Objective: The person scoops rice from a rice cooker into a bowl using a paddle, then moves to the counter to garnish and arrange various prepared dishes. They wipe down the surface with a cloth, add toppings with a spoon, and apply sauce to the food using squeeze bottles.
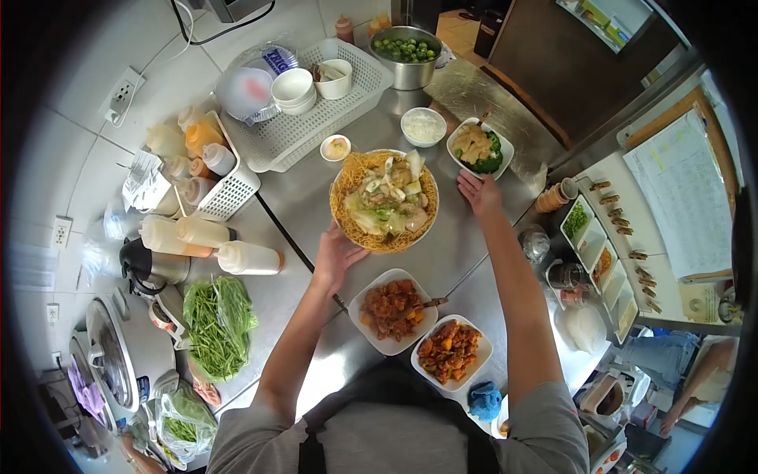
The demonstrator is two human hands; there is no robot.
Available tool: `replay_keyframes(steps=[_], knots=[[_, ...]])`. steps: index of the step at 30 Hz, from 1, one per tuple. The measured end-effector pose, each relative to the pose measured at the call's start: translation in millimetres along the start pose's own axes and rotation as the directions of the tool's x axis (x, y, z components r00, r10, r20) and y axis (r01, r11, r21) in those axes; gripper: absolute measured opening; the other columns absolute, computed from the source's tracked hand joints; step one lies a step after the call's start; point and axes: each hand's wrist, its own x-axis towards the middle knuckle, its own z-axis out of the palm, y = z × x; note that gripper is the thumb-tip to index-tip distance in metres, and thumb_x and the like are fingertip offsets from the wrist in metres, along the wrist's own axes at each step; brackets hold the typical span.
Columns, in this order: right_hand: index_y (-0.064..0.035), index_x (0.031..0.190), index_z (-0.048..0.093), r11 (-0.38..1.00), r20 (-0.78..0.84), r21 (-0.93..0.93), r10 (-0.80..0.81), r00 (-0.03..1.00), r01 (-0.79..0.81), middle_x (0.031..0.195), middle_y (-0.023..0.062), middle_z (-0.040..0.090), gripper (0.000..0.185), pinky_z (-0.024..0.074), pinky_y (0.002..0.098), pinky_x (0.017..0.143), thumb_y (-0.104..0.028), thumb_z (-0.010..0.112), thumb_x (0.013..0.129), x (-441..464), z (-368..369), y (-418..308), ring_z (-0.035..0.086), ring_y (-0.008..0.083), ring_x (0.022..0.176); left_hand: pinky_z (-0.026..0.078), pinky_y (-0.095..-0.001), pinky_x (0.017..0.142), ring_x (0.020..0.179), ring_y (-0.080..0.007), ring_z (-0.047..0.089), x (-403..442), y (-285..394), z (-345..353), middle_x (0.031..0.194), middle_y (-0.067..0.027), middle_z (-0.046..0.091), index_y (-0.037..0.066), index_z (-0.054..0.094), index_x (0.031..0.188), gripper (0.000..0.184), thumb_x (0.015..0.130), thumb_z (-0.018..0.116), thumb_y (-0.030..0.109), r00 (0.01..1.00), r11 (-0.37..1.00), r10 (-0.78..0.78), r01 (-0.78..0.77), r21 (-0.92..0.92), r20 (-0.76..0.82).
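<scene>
A round plate of crispy noodles (343, 209), topped with pale cabbage and other pieces in sauce, sits mid-counter. My left hand (338, 254) is at its lower left rim, fingers stretched and spread against the edge. Farther right, a white square bowl (508, 150) holds broccoli and brown-sauced pieces. At this bowl's near edge is my right hand (478, 194), its fingers extended and the thumb side close to the rim. Closer to my body stand a white dish of reddish-brown glazed pieces (392, 310) and a similar dish of glazed pieces (450, 352).
A bowl of rice (423, 126) and a small sauce cup (335, 148) stand beyond the noodles. Squeeze bottles (249, 257) and bagged green vegetables (217, 328) line the left. A grey basket (268, 150) and a steel pot (410, 74) are behind. Another person's arm (695, 387) shows lower right.
</scene>
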Motion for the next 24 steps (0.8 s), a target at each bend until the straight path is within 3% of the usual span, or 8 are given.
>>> replay_keyframes(steps=[3,8,11,18,21,23,24], knots=[[-0.0032,0.128,0.029,0.999,0.023,-0.019,-0.028,0.999,0.029,0.121,0.0246,0.057,0.046,0.0448,0.0453,0.095,-0.037,0.034,0.098,6,-13,-5,0.058,0.0352,0.108,0.044,-0.039,0.097,0.111,-0.0304,0.054,14,-3,16,0.144,-0.016,0.035,0.016,0.007,0.151,0.072,0.089,0.034,0.043,0.999,0.999,0.031,-0.031,-0.017,-0.02],[0.0,0.131,0.031,0.997,-0.007,-0.077,0.005,1.0,-0.005,0.12,0.0248,0.057,0.057,0.0457,0.0449,0.094,-0.046,0.038,0.097,8,-24,-19,0.058,0.0345,0.106,0.044,-0.0381,0.097,0.111,-0.0298,0.055,49,-6,19,0.145,-0.0155,0.034,0.017,0.007,0.151,0.069,0.091,0.031,0.041,0.999,0.999,0.026,-0.028,0.035,0.042],[0.0029,0.128,0.039,0.966,-0.003,-0.115,0.232,0.973,-0.231,0.114,0.0229,0.06,0.06,0.0485,0.0448,0.09,-0.048,0.042,0.095,1,-27,-31,0.06,0.0333,0.101,0.046,-0.0373,0.094,0.108,-0.0288,0.057,61,-5,23,0.14,-0.0158,0.04,0.017,0.009,0.15,0.067,0.091,0.033,0.038,0.999,0.993,0.033,-0.032,0.11,-0.01],[0.0042,0.125,0.046,0.968,0.0,-0.23,0.105,0.995,-0.102,0.104,0.0182,0.062,0.077,0.0521,0.0411,0.083,-0.062,0.05,0.086,23,-36,-32,0.062,0.0283,0.095,0.05,-0.0345,0.087,0.095,-0.0248,0.062,89,8,16,0.123,-0.0111,0.054,0.018,0.015,0.149,0.063,0.091,0.037,0.02,0.999,0.992,-0.016,0.02,0.122,-0.035],[0.0026,0.127,0.049,0.909,0.059,-0.4,0.151,0.987,-0.115,0.108,0.0177,0.061,0.079,0.0496,0.0409,0.087,-0.066,0.047,0.086,19,-25,-49,0.061,0.0269,0.096,0.05,-0.035,0.086,0.094,-0.0246,0.062,88,13,8,0.125,-0.0121,0.053,0.016,0.018,0.148,0.061,0.094,0.042,0.03,0.999,0.988,-0.033,0.035,0.148,-0.018],[-0.0022,0.127,0.053,0.818,0.195,-0.571,0.221,0.956,-0.072,0.114,0.0177,0.061,0.078,0.046,0.0408,0.092,-0.068,0.041,0.088,21,-36,-55,0.06,0.0261,0.1,0.051,-0.0359,0.084,0.092,-0.024,0.062,72,-4,-3,0.121,-0.0122,0.054,0.013,0.023,0.147,0.064,0.094,0.045,0.043,0.991,0.99,0.048,-0.03,0.137,-0.127],[-0.0044,0.126,0.054,0.782,0.211,-0.621,0.23,0.95,-0.051,0.114,0.0164,0.062,0.073,0.0471,0.0386,0.089,-0.066,0.046,0.087,17,-35,-55,0.06,0.0243,0.1,0.052,-0.0357,0.082,0.091,-0.0234,0.062,56,-14,-11,0.116,-0.0119,0.054,0.009,0.027,0.144,0.07,0.092,0.048,0.052,0.98,0.981,0.113,-0.083,0.177,-0.164]])
